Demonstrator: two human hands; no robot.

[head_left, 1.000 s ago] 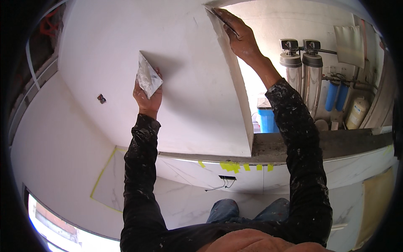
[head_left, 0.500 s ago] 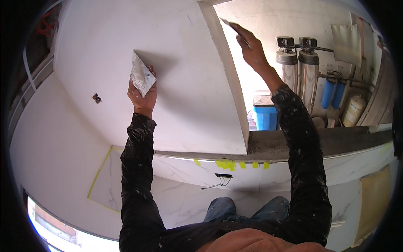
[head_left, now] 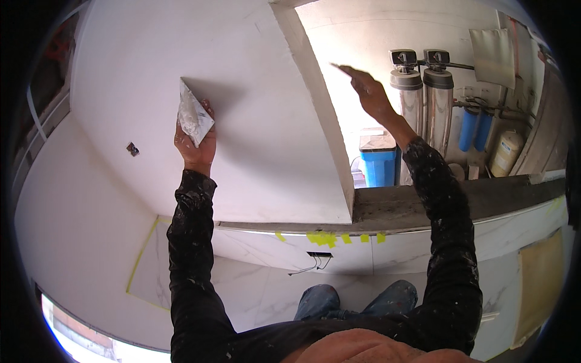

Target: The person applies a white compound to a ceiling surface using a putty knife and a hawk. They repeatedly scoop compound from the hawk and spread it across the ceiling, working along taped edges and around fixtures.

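Head view: the fingers of the right hand (head_left: 370, 92) are pinched narrow around the handle of a small putty knife (head_left: 340, 67), whose blade tip now stands off in the air, just clear of the corner edge (head_left: 321, 115) of the white plastered wall (head_left: 254, 121). Half a second ago that blade lay against the top of the same edge, so the stroke there has ended and the hand has drawn away toward the recess. On the other side, the left hand (head_left: 195, 140) grips a flat plaster hawk (head_left: 193, 115) smeared with white filler (fingers wrapped behind it, thumb side hidden), held close to the wall face, much where it was a second ago. Both sleeves are black and speckled with plaster. Beyond the right hand stand two steel filter cylinders (head_left: 423, 103), blue filter housings (head_left: 475, 130) and a blue bin (head_left: 378, 160). Below, yellow tape pieces (head_left: 330, 238) mark the marble-patterned ledge (head_left: 290, 248)
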